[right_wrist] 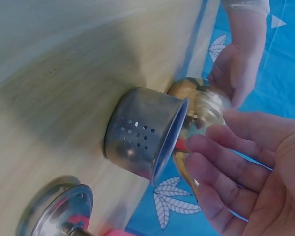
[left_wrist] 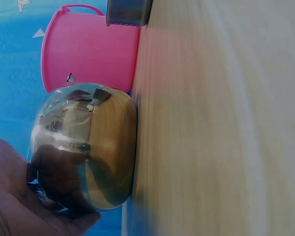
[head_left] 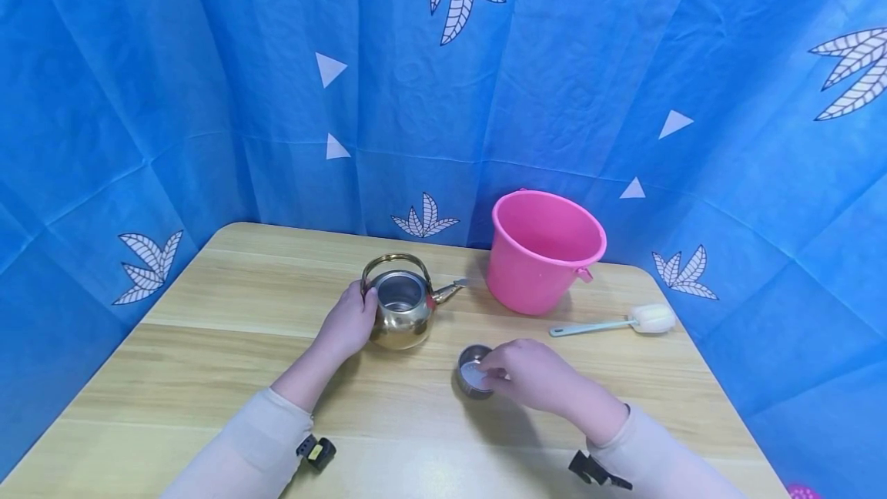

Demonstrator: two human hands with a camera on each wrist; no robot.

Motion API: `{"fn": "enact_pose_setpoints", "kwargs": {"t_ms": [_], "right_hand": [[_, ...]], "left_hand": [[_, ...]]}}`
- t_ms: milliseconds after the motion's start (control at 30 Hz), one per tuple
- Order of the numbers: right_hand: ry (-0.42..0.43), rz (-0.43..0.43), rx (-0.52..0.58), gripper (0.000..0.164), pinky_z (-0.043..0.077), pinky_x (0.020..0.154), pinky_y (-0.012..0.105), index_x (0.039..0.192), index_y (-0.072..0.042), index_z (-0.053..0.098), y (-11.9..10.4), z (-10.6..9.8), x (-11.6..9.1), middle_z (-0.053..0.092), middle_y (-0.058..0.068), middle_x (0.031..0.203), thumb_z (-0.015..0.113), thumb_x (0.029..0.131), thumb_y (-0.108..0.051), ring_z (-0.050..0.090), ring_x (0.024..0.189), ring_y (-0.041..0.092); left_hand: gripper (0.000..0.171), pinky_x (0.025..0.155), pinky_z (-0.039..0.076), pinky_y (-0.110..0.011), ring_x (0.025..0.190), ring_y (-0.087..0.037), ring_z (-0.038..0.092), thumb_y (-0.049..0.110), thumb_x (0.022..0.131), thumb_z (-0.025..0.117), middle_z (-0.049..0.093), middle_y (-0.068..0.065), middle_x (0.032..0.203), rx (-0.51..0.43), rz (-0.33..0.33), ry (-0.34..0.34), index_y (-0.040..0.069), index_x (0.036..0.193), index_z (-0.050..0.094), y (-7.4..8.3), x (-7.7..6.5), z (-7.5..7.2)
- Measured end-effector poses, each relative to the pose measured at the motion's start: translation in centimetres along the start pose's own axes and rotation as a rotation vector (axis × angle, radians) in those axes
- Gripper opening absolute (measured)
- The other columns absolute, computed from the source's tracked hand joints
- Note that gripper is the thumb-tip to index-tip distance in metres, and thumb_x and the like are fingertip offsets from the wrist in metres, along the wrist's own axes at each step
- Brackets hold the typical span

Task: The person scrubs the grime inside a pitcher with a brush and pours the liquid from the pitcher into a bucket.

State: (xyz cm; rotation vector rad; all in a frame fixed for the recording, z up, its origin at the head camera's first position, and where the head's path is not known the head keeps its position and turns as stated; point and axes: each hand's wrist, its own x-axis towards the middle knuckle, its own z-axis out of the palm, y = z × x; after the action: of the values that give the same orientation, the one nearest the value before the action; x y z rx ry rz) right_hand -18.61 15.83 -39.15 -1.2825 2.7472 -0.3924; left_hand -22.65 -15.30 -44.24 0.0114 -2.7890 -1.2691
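Observation:
A shiny gold teapot (head_left: 400, 329) stands lidless on the table, its hooped handle raised and its spout to the right. At its left side my left hand (head_left: 352, 320) grips it by the foot of the handle, thumb on top. A steel tea strainer (right_wrist: 140, 132) with small holes in its wall stands upright, right of the teapot and nearer to me. My right hand (head_left: 530, 376) is at the strainer's rim, fingers loosely bent over the opening. In the right wrist view these fingers (right_wrist: 226, 177) hold nothing; contact with the rim is unclear.
A pink bucket (head_left: 530, 287) stands behind, near the table's back edge. Right of it lies a sponge brush (head_left: 651, 319) with a pale blue handle. A round metal lid (right_wrist: 64, 209) rests on the table by the strainer. A blue curtain (head_left: 430, 98) hangs behind the table.

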Motion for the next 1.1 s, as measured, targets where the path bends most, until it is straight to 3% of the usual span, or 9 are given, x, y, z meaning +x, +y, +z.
{"fn": "enact_pose_setpoints", "kwargs": {"t_ms": [333,767,1100], "right_hand": [[0.008,0.004,0.024,0.005,0.055,0.071,0.024,0.09,-0.018,0.077,0.4,-0.3,-0.3,0.069,-0.015,0.082,0.076,0.087,-0.013,0.061,0.074,-0.002],[0.041,0.01,0.022,0.011,0.058,0.077,0.028,0.098,-0.014,0.079,0.5,-1.3,-1.0,0.075,-0.008,0.091,0.078,0.087,-0.013,0.07,0.084,0.008],[0.021,0.09,0.064,0.014,0.058,0.075,0.027,0.101,-0.01,0.079,1.1,-2.2,-1.6,0.076,-0.004,0.093,0.076,0.088,-0.015,0.069,0.082,0.004]], "left_hand": [[0.059,0.113,0.033,-0.057,0.135,-0.049,0.041,0.031,0.108,0.029,0.043,-0.036,0.143,-0.003,-0.004,-0.006,-0.015,0.145,0.032,-0.1,0.0,0.1],[0.06,0.114,0.032,-0.057,0.137,-0.048,0.039,0.032,0.109,0.028,0.041,-0.036,0.145,-0.004,-0.01,-0.013,-0.014,0.146,0.031,-0.2,0.1,0.1],[0.06,0.114,0.032,-0.057,0.137,-0.048,0.039,0.032,0.109,0.028,0.041,-0.036,0.145,-0.01,-0.007,-0.016,-0.014,0.146,0.03,-0.2,0.1,0.0]]}}
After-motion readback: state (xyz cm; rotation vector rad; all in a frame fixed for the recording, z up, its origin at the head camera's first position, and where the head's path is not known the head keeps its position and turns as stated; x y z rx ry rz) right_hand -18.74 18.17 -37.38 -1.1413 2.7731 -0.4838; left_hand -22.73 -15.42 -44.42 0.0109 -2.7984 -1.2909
